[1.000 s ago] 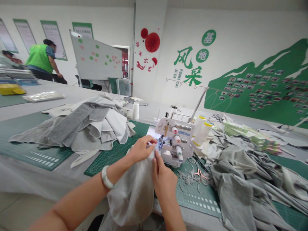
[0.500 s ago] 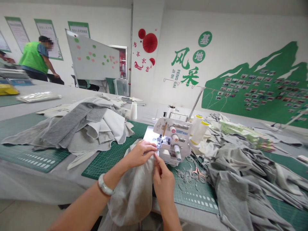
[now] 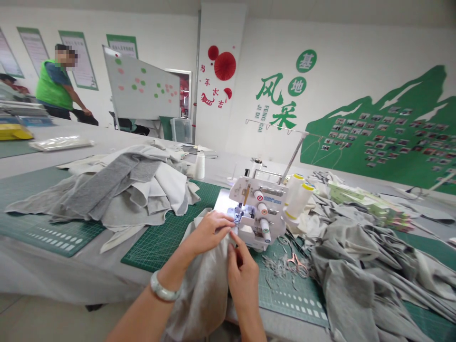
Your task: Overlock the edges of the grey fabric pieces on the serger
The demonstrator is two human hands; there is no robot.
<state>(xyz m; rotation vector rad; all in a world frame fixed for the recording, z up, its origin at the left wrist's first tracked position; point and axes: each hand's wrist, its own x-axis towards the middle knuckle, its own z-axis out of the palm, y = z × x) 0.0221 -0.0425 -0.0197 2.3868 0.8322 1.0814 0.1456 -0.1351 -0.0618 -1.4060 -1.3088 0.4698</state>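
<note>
A white overlock sewing machine [image 3: 276, 194] stands on a green cutting mat, its lamp lighting the needle area. Grey fabric [image 3: 203, 285] runs from the machine's front down over the table edge. My left hand [image 3: 212, 230], with a pale bangle on the wrist, rests on the fabric close to the presser foot [image 3: 239, 213], fingers together and thumb along the cloth. Just to its right, my right hand [image 3: 244, 266] pinches the fabric's edge between thumb and forefinger. The fingertips of both hands nearly meet, and part of the seam is hidden under them.
Small scissors [image 3: 297, 266] and thread scraps [image 3: 276, 266] lie right of the machine. Grey cloth is heaped at the right [image 3: 363, 266] and left [image 3: 124, 180]. Thread cones [image 3: 299, 194] stand behind the machine. A person in a green vest [image 3: 53, 85] stands at the far left.
The view has shifted slightly, so the scene sits a little further right and lower. Both hands stay on the fabric at the machine. The person in the vest has raised their head a little.
</note>
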